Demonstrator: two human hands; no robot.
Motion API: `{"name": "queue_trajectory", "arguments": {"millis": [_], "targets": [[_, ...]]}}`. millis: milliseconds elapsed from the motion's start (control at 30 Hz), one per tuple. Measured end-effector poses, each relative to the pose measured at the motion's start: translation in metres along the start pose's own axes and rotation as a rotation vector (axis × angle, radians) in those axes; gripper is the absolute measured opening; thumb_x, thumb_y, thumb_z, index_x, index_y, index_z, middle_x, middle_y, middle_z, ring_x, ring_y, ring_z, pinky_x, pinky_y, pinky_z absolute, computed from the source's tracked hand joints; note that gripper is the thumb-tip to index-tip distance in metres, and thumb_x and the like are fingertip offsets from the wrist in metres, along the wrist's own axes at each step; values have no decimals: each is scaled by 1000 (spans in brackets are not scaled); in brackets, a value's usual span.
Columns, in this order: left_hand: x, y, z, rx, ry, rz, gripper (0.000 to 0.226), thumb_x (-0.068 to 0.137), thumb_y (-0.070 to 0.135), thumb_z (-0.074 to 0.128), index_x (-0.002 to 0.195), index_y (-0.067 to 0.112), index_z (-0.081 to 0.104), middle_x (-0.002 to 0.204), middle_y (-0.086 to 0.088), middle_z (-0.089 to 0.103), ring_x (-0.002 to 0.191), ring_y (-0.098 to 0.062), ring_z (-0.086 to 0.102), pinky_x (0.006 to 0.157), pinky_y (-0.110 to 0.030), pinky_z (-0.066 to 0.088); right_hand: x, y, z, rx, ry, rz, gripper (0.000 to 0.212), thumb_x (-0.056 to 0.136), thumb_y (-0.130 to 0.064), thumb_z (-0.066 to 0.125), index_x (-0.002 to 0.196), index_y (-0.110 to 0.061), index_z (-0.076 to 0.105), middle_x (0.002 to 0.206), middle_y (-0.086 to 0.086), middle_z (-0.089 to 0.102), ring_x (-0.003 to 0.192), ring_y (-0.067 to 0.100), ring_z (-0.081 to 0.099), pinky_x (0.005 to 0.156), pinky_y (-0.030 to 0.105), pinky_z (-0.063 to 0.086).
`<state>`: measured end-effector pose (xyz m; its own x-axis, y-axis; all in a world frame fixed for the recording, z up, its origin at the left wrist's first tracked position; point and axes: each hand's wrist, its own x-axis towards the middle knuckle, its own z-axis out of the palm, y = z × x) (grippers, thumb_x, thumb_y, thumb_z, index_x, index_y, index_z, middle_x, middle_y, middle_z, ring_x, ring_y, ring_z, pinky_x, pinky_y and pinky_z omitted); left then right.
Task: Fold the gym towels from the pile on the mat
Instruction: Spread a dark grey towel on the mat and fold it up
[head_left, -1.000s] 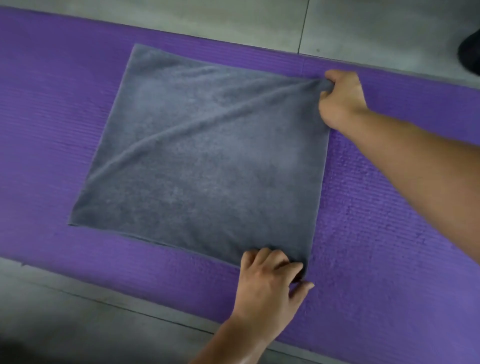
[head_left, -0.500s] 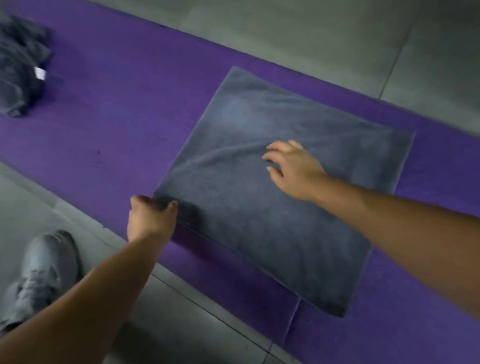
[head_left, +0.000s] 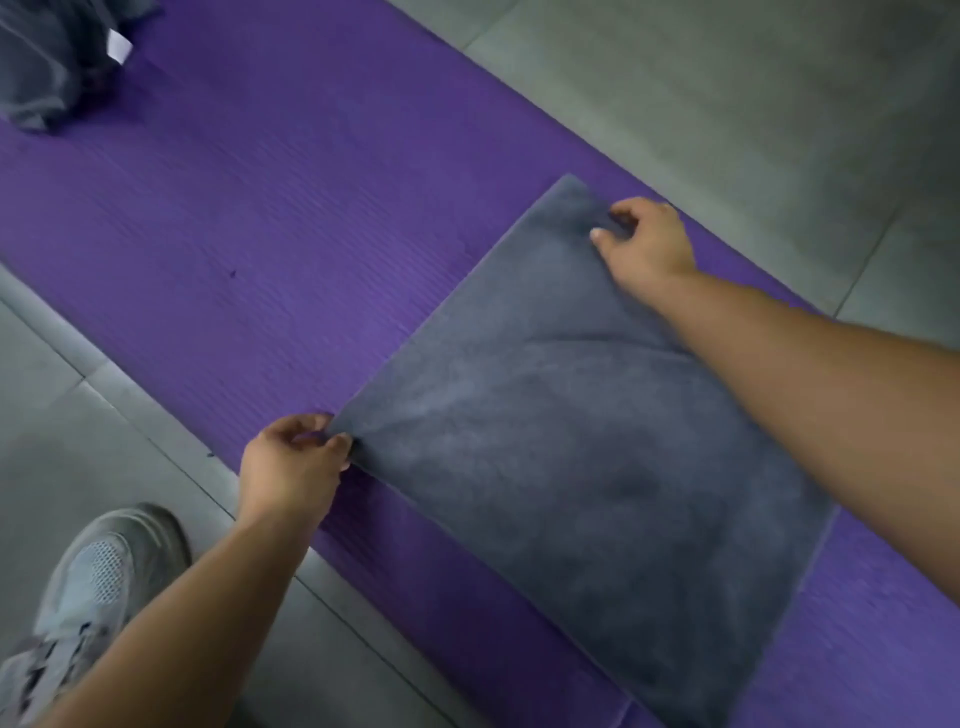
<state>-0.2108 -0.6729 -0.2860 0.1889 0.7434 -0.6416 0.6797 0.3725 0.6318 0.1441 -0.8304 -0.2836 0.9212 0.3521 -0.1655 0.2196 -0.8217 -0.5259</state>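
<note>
On the purple mat (head_left: 260, 218) lies a flat grey towel (head_left: 597, 467). Left hand (head_left: 291, 467) pinches its near left corner, right hand (head_left: 644, 239) pinches its far corner. Towel pile (head_left: 47, 62) sits far left.

A single head-worn wide-angle view looks steeply down from close above the mat (head_left: 260, 234), which runs from 10 to 4 o'clock; the corners seem darkened, perhaps by vignetting.

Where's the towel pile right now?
Head view, top-left corner: the towel pile sits on the purple mat, partly cut off by the frame, well apart from the flat grey towel at lower right.
</note>
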Motion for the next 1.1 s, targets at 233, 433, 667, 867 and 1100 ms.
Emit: {"name": "queue_trajectory", "arguments": {"millis": [233,433,667,867,1100], "targets": [[11,1,-5,-7,-34,19,10,90,12,75,82,13,69,74,-7,72,64,-20,65,75,-37,58,68,-29,26,-54,5,63,11,93,-32,68,96,-22,66,95,-2,64,87,14,58,85,27,49],[31,17,-12,183,126,168,15,88,32,74,83,19,67,79,1,69,81,-28,69,80,-39,54,99,-50,38,-7,132,57,24,96,-25,60,113,-12,68,117,8,69,105,22,65,91,26,46],[7,25,17,710,108,742,57,88,45,54,135,14,52,152,-24,35,143,-43,30,119,-54,25,-35,-38,69,-289,-74,-561,60,96,-46,38,147,-16,48,158,12,38,148,35,29,122,49,19],[21,-11,42,1090,-44,798,80,97,72,11,162,27,-1,168,-14,-13,155,-30,-18,125,-55,-3,-28,-30,70,-529,-240,-490,67,100,-59,22,159,-28,20,169,-3,6,155,24,5,121,50,9],[20,-7,34,1120,-80,772,85,92,77,3,160,28,-12,167,-8,-20,153,-27,-23,126,-49,-6,75,-50,38,-521,-96,-216,49,103,-47,36,145,-24,47,153,8,39,135,38,35,110,48,33]]}}
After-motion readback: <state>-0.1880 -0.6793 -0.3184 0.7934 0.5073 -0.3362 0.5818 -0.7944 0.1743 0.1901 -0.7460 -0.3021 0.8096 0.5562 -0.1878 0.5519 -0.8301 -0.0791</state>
